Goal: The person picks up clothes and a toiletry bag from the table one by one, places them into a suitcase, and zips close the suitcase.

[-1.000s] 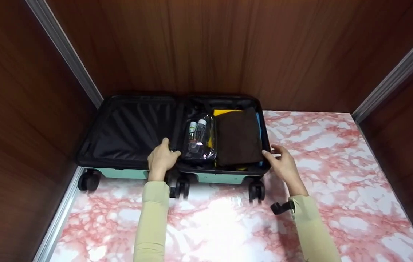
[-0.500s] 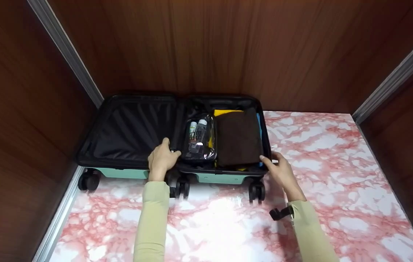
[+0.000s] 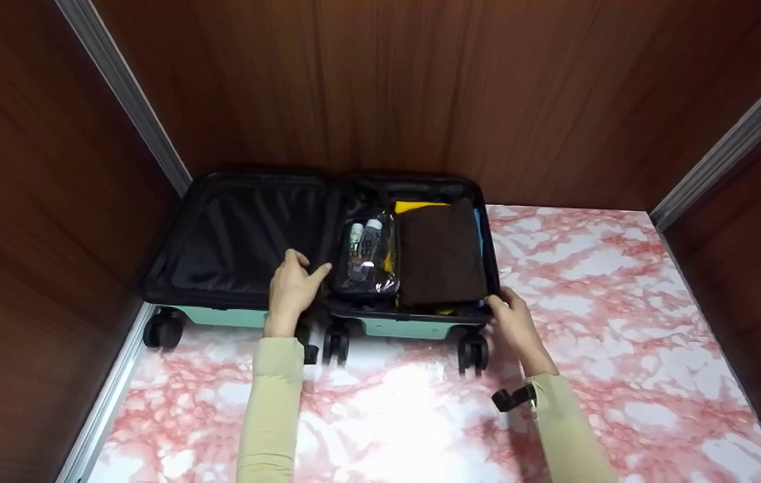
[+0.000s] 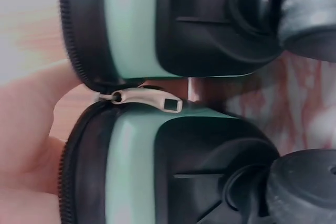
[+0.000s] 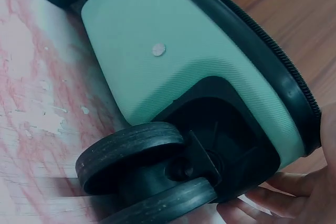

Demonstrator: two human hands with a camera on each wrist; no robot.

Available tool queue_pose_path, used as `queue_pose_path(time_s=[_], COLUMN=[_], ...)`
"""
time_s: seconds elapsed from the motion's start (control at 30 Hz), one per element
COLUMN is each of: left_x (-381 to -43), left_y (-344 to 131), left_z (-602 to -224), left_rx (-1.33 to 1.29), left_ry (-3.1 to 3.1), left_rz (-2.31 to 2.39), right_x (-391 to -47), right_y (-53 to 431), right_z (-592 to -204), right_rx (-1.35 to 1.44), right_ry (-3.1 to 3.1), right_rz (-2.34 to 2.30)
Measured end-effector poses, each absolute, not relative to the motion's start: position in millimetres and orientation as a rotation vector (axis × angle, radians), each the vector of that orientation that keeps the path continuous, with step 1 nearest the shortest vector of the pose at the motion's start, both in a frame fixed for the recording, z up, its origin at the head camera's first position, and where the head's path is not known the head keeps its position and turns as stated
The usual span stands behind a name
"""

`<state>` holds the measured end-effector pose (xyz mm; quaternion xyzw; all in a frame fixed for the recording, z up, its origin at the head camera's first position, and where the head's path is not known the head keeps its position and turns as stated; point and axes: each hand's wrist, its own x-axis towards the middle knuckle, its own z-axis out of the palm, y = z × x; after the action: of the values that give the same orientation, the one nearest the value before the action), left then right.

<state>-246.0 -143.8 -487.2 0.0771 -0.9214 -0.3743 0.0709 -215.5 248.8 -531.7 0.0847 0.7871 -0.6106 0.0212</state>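
Observation:
An open suitcase [image 3: 219, 316] with a mint-green shell and black rim lies on the floor. Its left half shows a black lining [image 3: 239, 228]. The right half holds a clear pouch [image 3: 380, 265] with white-capped bottles beside a folded brown cloth [image 3: 441, 255]. My left hand [image 3: 290, 290] rests at the near end of the hinge, thumb spread toward the right half. In the left wrist view, a metal zipper pull [image 4: 149, 99] hangs between the halves. My right hand [image 3: 513, 322] grips the near right corner, thumb over the rim, fingers low against the shell in the right wrist view.
Black wheels [image 3: 472, 352] stick out along the suitcase's near side. A brown wood-grain wall [image 3: 394, 94] stands right behind it, with another wall [image 3: 31, 221] to its left. The floor [image 3: 609, 315] is red-and-white marbled. Yellow cloth [image 3: 417, 206] shows under the brown one.
My left hand has shifted slightly left and its fingers have drawn back. The right hand has moved down the right rim and closed round the corner. The suitcase stays nearly still.

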Motion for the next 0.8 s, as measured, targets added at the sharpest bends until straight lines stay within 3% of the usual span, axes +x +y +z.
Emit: queue_pose_path(time_s=[0.8], left_x=[-221], left_y=[-216], left_z=[-448], left_rx=[0.515], left_ry=[-2.636], left_rz=[-0.990], right_x=[-215], right_y=[250], right_z=[-537], right_rx=[0.262], right_ry=[2.405], right_rz=[-1.941])
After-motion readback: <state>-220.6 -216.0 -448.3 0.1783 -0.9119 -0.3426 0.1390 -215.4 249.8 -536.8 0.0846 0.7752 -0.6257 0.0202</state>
